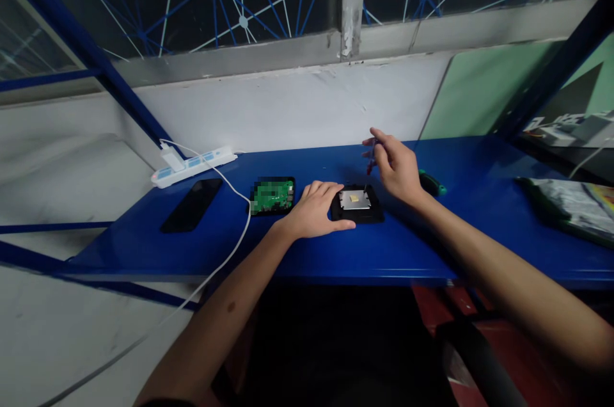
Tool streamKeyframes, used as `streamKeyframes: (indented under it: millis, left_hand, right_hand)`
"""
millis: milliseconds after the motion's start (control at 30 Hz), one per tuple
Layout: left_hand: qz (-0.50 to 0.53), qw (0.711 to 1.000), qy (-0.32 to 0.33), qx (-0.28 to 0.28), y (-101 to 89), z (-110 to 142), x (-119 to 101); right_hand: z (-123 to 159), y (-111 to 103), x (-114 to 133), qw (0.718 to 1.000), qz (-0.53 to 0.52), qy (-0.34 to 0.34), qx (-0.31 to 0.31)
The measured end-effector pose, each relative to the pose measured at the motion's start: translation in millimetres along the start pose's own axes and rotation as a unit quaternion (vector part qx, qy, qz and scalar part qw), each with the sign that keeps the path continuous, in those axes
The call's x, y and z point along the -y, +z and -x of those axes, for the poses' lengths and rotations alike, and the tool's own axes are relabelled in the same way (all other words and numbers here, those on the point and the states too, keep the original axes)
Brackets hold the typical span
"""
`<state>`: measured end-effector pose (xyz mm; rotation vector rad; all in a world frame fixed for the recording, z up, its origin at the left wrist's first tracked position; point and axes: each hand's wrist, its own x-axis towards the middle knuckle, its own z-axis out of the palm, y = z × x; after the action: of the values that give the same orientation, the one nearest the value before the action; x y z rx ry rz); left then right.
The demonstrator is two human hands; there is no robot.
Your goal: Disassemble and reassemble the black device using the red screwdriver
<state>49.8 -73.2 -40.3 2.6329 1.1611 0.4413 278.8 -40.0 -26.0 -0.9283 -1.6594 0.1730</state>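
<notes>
Blue glossy tabletop [316, 260] below dark line-patterned window [283, 4]; left hand [314, 210] spread against black rectangular case [364, 214], right hand [398, 167] gripping slim purple tool [371, 159].

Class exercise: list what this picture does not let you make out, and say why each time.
All in the head view:
- Left end of the black casing: covered by the left grip.
- Full handle of the purple tool: partly hidden by the right grip.
- Part of the green board: pixelated.
- Far end of the silvery bag: cut off by the right edge.
</notes>
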Motion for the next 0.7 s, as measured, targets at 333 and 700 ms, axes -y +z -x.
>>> streamKeyframes:
  millis: [333,700]
  left_hand:
    - [0.003,1.0,0.009,-0.015,3.3,-0.7,2.5]
    - [0.014,1.0,0.001,-0.014,1.8,-0.2,0.3]
  right_hand:
    - [-1.6,-2.5,10.5,0.999,0.039,-0.005,0.0]
    - [-4.4,-3.5,11.8,0.999,0.043,0.017,-0.013]
